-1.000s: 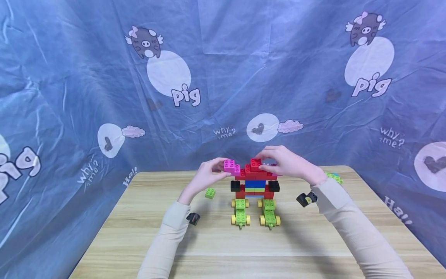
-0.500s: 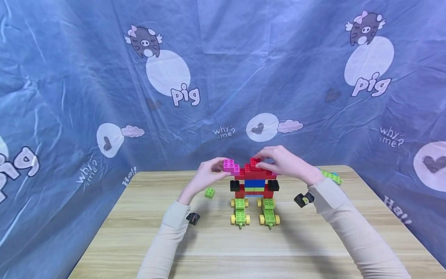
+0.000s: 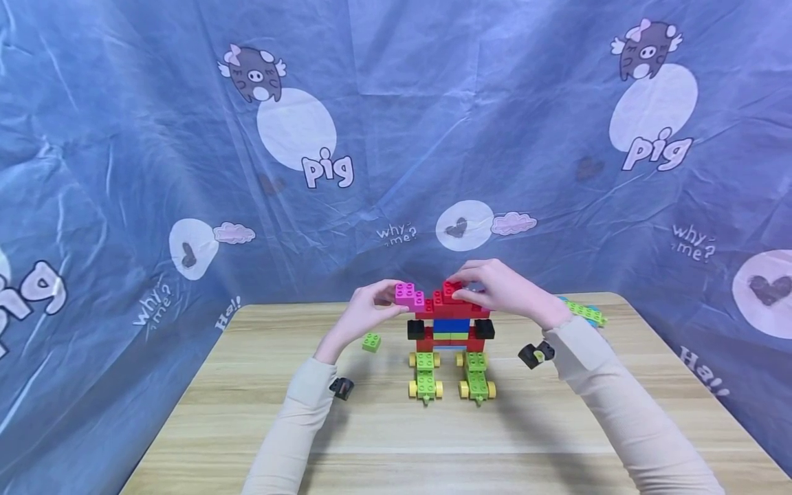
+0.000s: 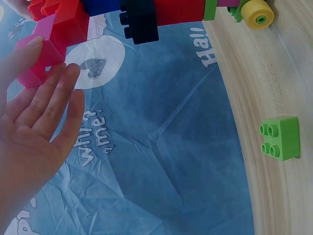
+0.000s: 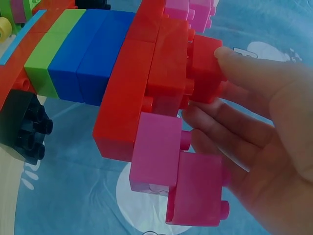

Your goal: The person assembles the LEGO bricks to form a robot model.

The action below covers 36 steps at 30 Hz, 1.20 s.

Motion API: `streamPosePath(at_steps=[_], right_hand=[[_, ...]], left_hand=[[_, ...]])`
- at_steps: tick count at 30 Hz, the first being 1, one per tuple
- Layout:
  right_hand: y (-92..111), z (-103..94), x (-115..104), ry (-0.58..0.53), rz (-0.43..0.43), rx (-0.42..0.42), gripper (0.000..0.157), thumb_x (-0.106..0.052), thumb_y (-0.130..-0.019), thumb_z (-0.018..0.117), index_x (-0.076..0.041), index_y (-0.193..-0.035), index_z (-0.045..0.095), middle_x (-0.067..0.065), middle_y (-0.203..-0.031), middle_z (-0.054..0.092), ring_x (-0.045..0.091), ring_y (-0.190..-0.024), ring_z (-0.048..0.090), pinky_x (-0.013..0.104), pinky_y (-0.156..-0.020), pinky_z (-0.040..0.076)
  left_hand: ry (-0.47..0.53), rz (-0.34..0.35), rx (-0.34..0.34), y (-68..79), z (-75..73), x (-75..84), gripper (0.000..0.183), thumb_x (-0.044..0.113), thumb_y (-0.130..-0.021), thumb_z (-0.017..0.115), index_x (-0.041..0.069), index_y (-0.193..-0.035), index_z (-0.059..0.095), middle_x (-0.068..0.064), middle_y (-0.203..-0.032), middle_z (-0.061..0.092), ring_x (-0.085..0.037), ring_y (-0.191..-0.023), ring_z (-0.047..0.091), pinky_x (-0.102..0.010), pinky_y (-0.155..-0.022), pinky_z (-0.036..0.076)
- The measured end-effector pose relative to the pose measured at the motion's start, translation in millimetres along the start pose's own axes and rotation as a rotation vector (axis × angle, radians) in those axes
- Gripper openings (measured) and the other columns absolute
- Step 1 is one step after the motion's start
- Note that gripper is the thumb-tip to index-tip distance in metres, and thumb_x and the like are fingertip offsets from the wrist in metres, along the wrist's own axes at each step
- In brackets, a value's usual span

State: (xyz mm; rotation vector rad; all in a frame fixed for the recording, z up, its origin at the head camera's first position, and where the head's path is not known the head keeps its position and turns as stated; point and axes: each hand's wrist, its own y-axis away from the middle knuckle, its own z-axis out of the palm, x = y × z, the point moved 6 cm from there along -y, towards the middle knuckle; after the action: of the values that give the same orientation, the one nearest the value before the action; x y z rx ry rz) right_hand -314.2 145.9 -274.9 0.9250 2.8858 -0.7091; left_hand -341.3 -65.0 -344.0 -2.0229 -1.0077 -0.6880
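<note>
A figure of toy building bricks stands upright on two green wheeled bases [image 3: 425, 381] with yellow wheels. Its body has blue bricks [image 3: 451, 326] in the middle, red ones around them, and a black brick [image 3: 416, 330] on each side. With thumb and fingers my left hand [image 3: 365, 311] holds the stepped pink bricks [image 3: 405, 294] at the figure's upper left. My right hand [image 3: 507, 289] pinches the red brick [image 5: 205, 68] on top between thumb and fingers. More pink bricks [image 5: 156, 152] stick out on that side, partly hidden by the right hand in the head view.
A loose green brick [image 3: 371, 342] lies on the wooden table [image 3: 297, 426], left of the figure. Behind my right wrist lie green and blue pieces [image 3: 584, 313], partly covered. Blue printed cloth [image 3: 396, 137] hangs around the table's back and sides.
My right hand has shifted slightly left over the red brick, uncovering more of the green and blue pieces behind the wrist. The left hand keeps its hold on the pink bricks.
</note>
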Motion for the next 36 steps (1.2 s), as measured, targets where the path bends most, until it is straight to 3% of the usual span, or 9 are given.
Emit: streamPosePath(at_steps=[11, 22, 36], right_hand=[[-1.3, 0.3, -0.1, -0.003, 0.022, 0.003, 0.028, -0.026, -0.081, 0.073, -0.011, -0.104, 0.070, -0.001, -0.096, 0.070, 0.008, -0.079, 0.065, 0.025, -0.072, 0.056], [-3.6, -0.9, -2.7, 0.037, -0.011, -0.014, 0.028, -0.025, -0.081, 0.072, -0.009, -0.105, 0.071, 0.002, -0.096, 0.071, 0.011, -0.082, 0.067, 0.029, -0.075, 0.057], [-3.7, -1.0, -3.9, 0.055, 0.018, -0.002, 0.027, -0.026, -0.079, 0.074, -0.010, -0.101, 0.071, 0.000, -0.091, 0.069, 0.009, -0.076, 0.064, 0.026, -0.071, 0.055]], left_hand=[[-0.001, -0.042, -0.007, -0.6, 2.1, 1.3, 0.040, 0.013, -0.081, 0.072, 0.004, -0.119, 0.060, -0.016, -0.104, 0.069, -0.027, -0.093, 0.066, -0.039, -0.088, 0.055], [0.026, -0.017, -0.006, 0.4, 0.0, 0.7, 0.039, 0.022, -0.079, 0.074, 0.015, -0.115, 0.063, -0.004, -0.100, 0.070, -0.014, -0.088, 0.066, -0.027, -0.083, 0.056], [0.008, 0.002, -0.006, 0.4, 0.0, 2.9, 0.037, 0.022, -0.080, 0.074, 0.014, -0.115, 0.063, -0.004, -0.100, 0.071, -0.014, -0.087, 0.066, -0.031, -0.084, 0.056]])
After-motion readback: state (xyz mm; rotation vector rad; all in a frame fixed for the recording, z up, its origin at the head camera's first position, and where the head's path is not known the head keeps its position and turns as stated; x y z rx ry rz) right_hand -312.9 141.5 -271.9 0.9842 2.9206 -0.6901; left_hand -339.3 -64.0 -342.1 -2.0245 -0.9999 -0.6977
